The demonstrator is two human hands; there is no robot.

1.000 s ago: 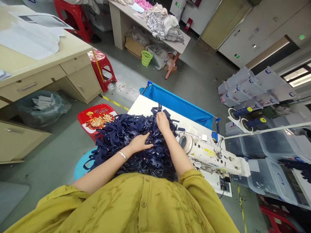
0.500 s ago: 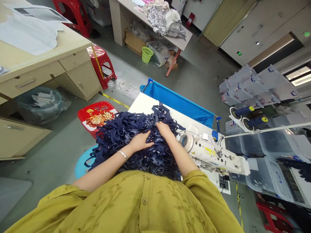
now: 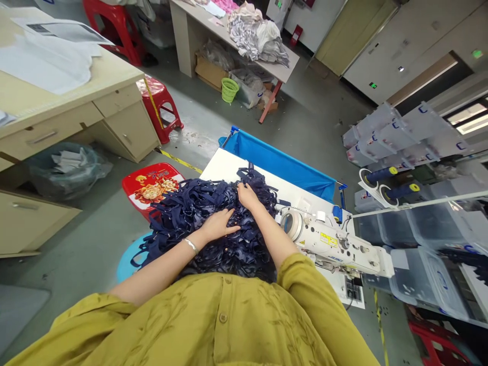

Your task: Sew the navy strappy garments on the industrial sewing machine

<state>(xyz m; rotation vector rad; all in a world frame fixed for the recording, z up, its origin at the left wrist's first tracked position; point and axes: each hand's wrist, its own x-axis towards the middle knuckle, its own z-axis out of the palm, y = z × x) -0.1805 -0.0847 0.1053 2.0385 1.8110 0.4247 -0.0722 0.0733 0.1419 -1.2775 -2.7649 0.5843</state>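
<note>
A big heap of navy blue fabric strips (image 3: 190, 211) covers the near part of a white sewing table (image 3: 223, 168). My left hand (image 3: 217, 223) lies flat on top of the heap with its fingers stretched out; a silver bracelet is on that wrist. My right hand (image 3: 247, 195) is further back on the heap, fingers curled down into the strips, pinching some of them. A white sewing machine (image 3: 335, 244) stands just right of my right arm.
A blue fabric bin (image 3: 282, 165) hangs at the table's far edge. A red tin (image 3: 150, 185) and blue stool sit left of the heap. A beige desk (image 3: 76, 101), red stools, clear storage boxes (image 3: 415, 269) at right, and a far table with cloth surround me.
My right hand drew back from the heap's far edge toward me, then shifted slightly left, pulling strips. My left hand stayed flat on the heap.
</note>
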